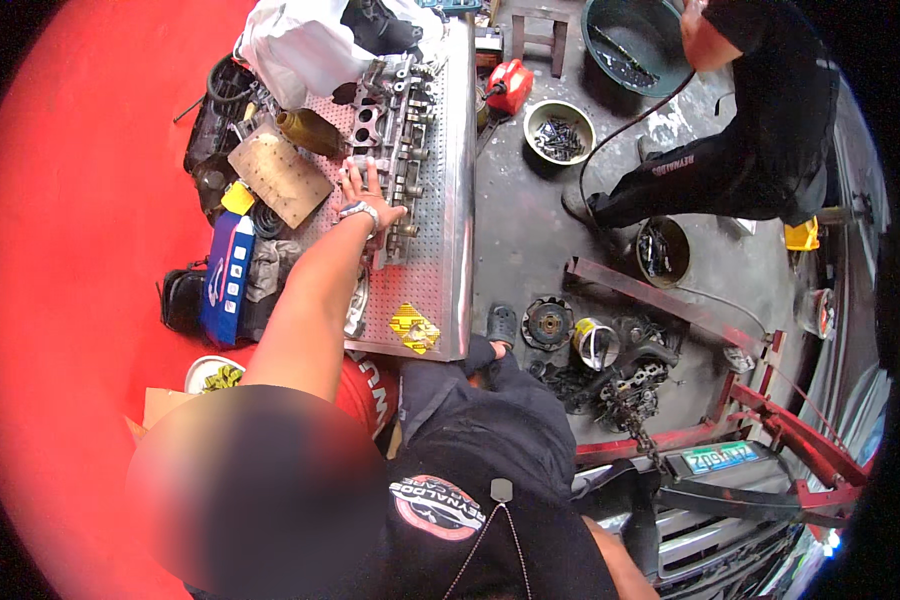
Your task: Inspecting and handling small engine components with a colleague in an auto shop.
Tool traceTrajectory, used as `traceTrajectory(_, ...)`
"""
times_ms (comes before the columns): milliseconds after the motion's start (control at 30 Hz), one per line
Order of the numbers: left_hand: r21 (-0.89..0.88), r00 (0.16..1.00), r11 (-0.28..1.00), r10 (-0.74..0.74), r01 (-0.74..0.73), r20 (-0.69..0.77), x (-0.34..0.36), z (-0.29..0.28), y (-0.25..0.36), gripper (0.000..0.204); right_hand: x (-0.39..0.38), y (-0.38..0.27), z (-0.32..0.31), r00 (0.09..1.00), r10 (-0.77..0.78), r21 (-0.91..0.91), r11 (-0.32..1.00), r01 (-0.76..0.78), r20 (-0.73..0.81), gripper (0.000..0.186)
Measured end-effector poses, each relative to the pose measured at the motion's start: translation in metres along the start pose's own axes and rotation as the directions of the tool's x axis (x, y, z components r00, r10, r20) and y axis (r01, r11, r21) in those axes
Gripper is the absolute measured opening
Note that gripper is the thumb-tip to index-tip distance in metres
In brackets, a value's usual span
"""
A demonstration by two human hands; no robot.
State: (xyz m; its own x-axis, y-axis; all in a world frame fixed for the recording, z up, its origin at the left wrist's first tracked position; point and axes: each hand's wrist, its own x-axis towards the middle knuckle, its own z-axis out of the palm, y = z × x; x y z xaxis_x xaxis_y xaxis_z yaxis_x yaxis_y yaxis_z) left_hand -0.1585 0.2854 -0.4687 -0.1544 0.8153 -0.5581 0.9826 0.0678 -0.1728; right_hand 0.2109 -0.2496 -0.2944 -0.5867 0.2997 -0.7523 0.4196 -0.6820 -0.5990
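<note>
My left hand (368, 197) lies palm down with its fingers spread on a metal engine cylinder head (398, 140). The cylinder head stretches lengthwise along a perforated metal workbench (435, 280), near its right side. A brown bottle (310, 131) lies on its side just left of the hand, next to a stained tan board (282, 178). Of my right arm (618, 562) only a piece shows at the lower edge; the right hand is out of the picture.
Left of the bench sit dark parts and a blue box (228, 285). On the floor stand a dark green tub (595, 60), a pail of metal parts (532, 132), a clutch part (548, 323) and a red steel frame (660, 305). A co-worker in black (690, 185) bends at the upper right.
</note>
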Motion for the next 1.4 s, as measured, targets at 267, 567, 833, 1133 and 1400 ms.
traceTrajectory(267, 0.063, 0.989, 0.997, 0.055, -0.047, -0.135, 0.039, 0.039, -0.015, 0.133, 0.02, -0.024, -0.003, 0.999, 0.034, -0.049, 0.998, -0.035, -0.019, 0.048)
traceTrajectory(567, 0.125, 0.997, 0.99, 0.063, -0.057, -0.04, 0.012, 0.007, -0.009, 0.149, 0.023, -0.025, 0.0, 0.998, -0.033, -0.002, 0.999, 0.033, -0.053, 0.045)
traceTrajectory(833, 0.113, 0.998, 0.992, 0.063, -0.061, -0.014, 0.017, 0.004, -0.012, 0.16, 0.024, -0.003, 0.002, 0.98, -0.195, -0.059, 0.98, 0.192, -0.044, 0.045)
traceTrajectory(1133, -0.363, 0.958, 0.896, 0.18, -0.254, -0.225, -0.04, 0.024, -0.014, 0.122, -0.037, -0.056, -0.113, 0.868, -0.244, -0.204, 0.964, 0.169, -0.432, 0.027)
traceTrajectory(1400, -0.995, 0.696, -0.046, 0.711, -0.093, -0.098, -0.252, 0.041, 0.097, 0.082, 0.064, -0.212, -0.112, 0.29, -0.677, -0.446, 0.69, 0.57, -0.677, 0.042)
